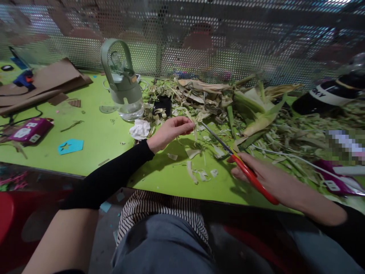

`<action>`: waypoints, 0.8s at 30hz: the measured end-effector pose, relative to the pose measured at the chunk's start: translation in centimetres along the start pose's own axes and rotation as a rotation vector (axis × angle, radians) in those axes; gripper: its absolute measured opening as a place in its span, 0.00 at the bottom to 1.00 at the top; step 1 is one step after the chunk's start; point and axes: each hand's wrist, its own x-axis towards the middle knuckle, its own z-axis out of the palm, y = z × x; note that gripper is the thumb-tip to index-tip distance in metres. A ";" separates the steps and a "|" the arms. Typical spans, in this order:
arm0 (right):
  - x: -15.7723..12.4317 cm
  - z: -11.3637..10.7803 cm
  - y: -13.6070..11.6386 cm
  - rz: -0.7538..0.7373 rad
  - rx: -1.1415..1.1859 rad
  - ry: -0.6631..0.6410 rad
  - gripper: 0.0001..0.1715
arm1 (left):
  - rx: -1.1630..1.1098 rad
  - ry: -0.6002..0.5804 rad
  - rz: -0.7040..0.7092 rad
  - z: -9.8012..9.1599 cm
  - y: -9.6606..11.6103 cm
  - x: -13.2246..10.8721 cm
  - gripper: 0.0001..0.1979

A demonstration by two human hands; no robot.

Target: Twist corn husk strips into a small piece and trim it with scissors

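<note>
Pinched in my left hand (174, 131) is a thin pale strip of corn husk (195, 134), its loose end dangling below the fingertips. My right hand (261, 171) grips a pair of scissors (247, 172) with red handles. Their metal blades point up and left, and the tips are close beside the strip; I cannot tell whether they touch it. Small cut husk pieces (191, 173) lie on the green table (159, 177) beneath both hands. Behind them spreads a heap of dried and green husks (205, 91), with a larger corn husk (261, 114) on its right.
A green-lidded water bottle (127, 95) stands behind a crumpled tissue (140, 129). At left are a purple box (31, 130), a blue paper cutout (70, 146), brown cardboard (54, 80) and a blue glue gun (24, 79). A dark bottle (322, 97) and white cable (288, 155) are at right.
</note>
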 end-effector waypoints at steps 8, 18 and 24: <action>0.7 -0.6 -1.0 0.093 -0.095 -0.079 0.37 | 0.160 -0.071 0.006 0.1 0.3 -0.3 0.11; 1.0 0.0 0.1 -0.024 0.042 -0.094 0.38 | 0.081 -0.089 -0.034 0.4 0.3 -0.4 0.09; 0.8 -0.3 -0.4 -0.049 0.205 -0.093 0.41 | -0.084 -0.073 -0.118 0.7 0.2 -0.4 0.07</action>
